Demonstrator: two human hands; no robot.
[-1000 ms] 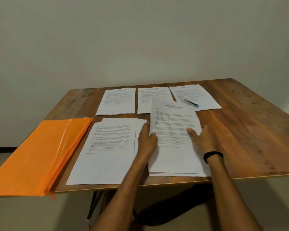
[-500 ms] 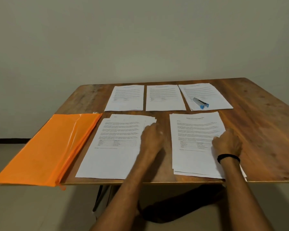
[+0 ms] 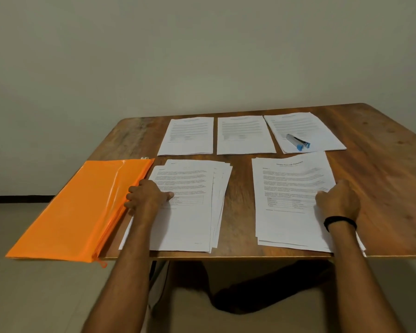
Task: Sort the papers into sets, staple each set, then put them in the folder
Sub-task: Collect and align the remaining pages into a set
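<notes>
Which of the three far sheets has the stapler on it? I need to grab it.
The rightmost far sheet, slightly askew: the blue-tipped stapler lies on its near half. The other two carry nothing.

Five white paper piles lie flat beside an orange folder; stapler atop one.

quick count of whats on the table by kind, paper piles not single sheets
paper piles: 5 (far left, far middle, far right, near left, near right)
orange folder: 1
stapler: 1
total: 7
</notes>
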